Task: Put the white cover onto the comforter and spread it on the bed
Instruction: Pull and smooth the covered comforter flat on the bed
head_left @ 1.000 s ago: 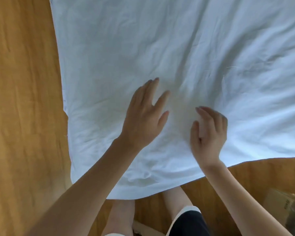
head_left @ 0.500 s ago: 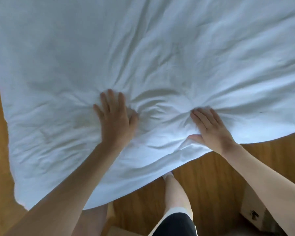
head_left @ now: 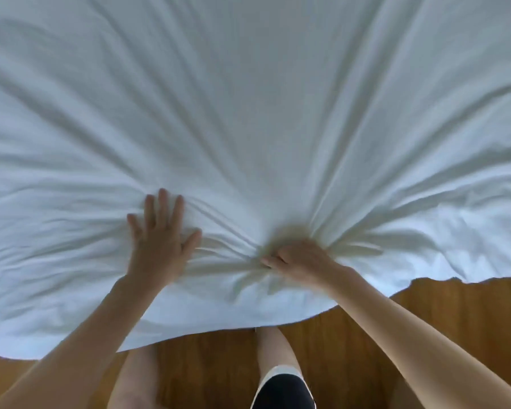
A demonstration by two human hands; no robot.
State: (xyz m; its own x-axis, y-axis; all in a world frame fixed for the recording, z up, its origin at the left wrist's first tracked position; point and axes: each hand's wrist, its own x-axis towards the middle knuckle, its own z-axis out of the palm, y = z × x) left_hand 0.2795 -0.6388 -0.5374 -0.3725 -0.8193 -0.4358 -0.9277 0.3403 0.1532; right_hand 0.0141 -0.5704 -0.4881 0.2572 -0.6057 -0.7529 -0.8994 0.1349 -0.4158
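The left hand point(head_left: 160, 246) presses flat, fingers apart; the right hand point(head_left: 300, 258) bunches the white cover point(head_left: 248, 113) and should tug toward the near edge evenly.

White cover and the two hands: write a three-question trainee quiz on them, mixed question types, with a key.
1. True or false: the left hand lies with fingers spread flat on the white cover.
2. What does the right hand do to the cover? A) bunches and grips it B) hovers above it C) rests on the floor
3. What shows below the cover's near edge?

Key: 1 true. 2 A. 3 The wooden floor and the person's legs.
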